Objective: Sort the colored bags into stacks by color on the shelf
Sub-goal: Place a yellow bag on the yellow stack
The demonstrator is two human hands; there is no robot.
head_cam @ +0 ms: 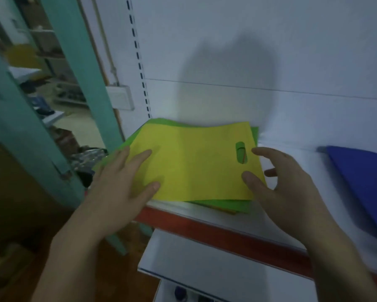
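Yellow bag (194, 162): lying on top of the green bags (226, 203) at the left end of the shelf (292, 214), near edge sitting just behind the red front lip (226, 232).
Left hand (122, 184): lying flat, fingers straight, pressing the bag's left edge.
Right hand (285, 186): released, fingers loosely curling, thumb touching the bag's right edge.
Room: white shelf surface showing between this stack and the blue bags (361, 182), well apart.
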